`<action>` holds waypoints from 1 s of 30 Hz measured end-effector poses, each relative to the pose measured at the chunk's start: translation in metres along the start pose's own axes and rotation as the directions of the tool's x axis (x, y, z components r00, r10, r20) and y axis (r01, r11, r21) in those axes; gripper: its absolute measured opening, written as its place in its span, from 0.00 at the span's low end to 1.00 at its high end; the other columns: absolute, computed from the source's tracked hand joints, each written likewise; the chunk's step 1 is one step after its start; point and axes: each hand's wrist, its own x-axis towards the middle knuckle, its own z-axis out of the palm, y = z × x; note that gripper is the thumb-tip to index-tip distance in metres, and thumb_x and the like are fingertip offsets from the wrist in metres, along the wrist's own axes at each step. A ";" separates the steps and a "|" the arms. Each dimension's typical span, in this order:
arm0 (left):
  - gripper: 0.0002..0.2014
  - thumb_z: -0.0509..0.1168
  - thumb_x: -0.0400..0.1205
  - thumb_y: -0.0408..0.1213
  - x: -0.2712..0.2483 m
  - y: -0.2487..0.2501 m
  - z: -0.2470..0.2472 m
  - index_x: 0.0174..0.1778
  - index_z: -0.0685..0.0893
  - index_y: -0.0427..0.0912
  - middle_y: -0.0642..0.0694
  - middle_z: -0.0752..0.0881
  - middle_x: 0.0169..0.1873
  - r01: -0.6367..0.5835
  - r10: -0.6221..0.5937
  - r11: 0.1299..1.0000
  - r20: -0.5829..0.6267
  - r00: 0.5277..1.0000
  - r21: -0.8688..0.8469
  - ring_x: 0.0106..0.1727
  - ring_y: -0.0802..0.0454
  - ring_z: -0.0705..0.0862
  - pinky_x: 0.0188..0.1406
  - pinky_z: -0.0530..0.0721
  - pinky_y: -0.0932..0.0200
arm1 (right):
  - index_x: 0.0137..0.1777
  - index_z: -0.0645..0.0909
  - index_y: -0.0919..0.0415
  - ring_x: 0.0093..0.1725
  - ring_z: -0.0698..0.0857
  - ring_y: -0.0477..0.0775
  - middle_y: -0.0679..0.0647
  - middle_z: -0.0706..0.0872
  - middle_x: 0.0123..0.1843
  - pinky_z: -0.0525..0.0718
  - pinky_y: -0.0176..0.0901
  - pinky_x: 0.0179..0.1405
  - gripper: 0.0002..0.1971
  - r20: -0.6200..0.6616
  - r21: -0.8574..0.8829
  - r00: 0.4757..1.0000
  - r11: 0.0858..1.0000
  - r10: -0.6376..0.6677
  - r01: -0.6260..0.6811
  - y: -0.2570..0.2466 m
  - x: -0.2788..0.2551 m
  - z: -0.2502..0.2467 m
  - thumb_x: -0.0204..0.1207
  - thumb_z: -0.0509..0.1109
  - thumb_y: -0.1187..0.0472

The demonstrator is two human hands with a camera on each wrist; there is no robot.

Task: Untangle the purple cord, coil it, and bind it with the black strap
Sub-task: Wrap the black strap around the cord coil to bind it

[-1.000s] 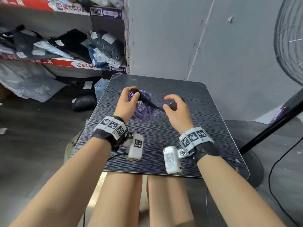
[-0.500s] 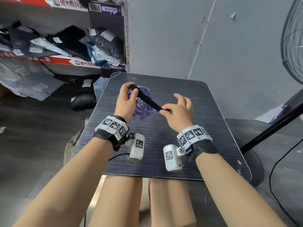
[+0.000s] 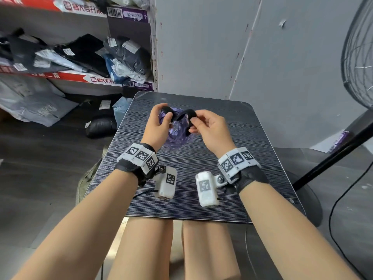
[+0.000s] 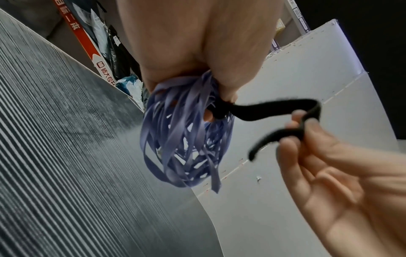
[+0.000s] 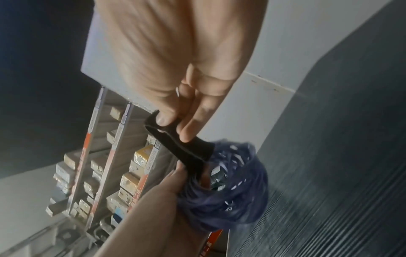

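Left hand (image 3: 156,126) grips the coiled purple cord (image 3: 177,132) and one strap end; right hand (image 3: 211,130) pinches the black strap (image 4: 274,111)

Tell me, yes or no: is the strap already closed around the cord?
No: the strap loops free of the cord, its loose end pinched by the right hand.

Both hands raised (left grip (image 3: 159,123) closed, right grip (image 3: 210,128) pinching).

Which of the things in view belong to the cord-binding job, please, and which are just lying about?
Job:
- purple cord, coiled, gripped by left hand
- black strap, pinched by right hand

Lying about:
- bagged parcels on the shelf
- fan
- table
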 end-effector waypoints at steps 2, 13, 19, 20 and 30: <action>0.14 0.57 0.86 0.32 -0.003 0.002 0.004 0.68 0.73 0.34 0.46 0.79 0.57 -0.003 0.003 1.000 0.032 0.999 -0.011 0.53 0.58 0.80 0.49 0.78 0.77 | 0.47 0.82 0.57 0.37 0.88 0.43 0.51 0.87 0.41 0.87 0.35 0.44 0.10 0.012 0.070 1.000 0.997 0.020 -0.021 0.001 0.002 0.007 0.79 0.64 0.73; 0.13 0.58 0.86 0.37 -0.018 -0.001 0.002 0.66 0.76 0.43 0.49 0.81 0.57 0.039 -0.040 0.999 0.152 0.987 0.012 0.60 0.55 0.79 0.64 0.78 0.59 | 0.44 0.87 0.63 0.45 0.76 0.63 0.60 0.80 0.40 0.74 0.50 0.42 0.12 0.122 -0.728 0.950 0.624 -0.288 0.283 0.022 -0.006 0.018 0.65 0.68 0.75; 0.13 0.58 0.86 0.38 -0.022 -0.005 -0.003 0.66 0.75 0.44 0.49 0.81 0.59 0.008 -0.028 0.996 0.233 0.972 0.085 0.63 0.54 0.79 0.63 0.78 0.57 | 0.41 0.80 0.61 0.50 0.74 0.61 0.57 0.77 0.44 0.72 0.49 0.46 0.07 0.409 -0.765 0.911 0.566 0.058 0.308 0.017 -0.007 0.005 0.75 0.60 0.68; 0.13 0.57 0.86 0.38 -0.022 -0.006 -0.004 0.67 0.75 0.43 0.48 0.81 0.60 0.007 -0.026 0.997 0.242 0.970 0.080 0.63 0.54 0.79 0.63 0.78 0.58 | 0.40 0.79 0.59 0.49 0.75 0.61 0.56 0.77 0.44 0.72 0.48 0.45 0.09 0.433 -0.706 0.899 0.645 0.069 0.290 0.018 -0.008 0.003 0.75 0.59 0.70; 0.16 0.60 0.84 0.36 -0.025 -0.004 -0.001 0.69 0.73 0.47 0.47 0.84 0.57 -0.179 0.028 0.945 0.474 0.880 0.275 0.59 0.51 0.83 0.60 0.81 0.52 | 0.63 0.78 0.56 0.55 0.79 0.47 0.50 0.84 0.57 0.73 0.42 0.56 0.15 0.194 -0.476 0.971 0.879 0.139 -0.030 0.015 0.007 -0.008 0.86 0.51 0.58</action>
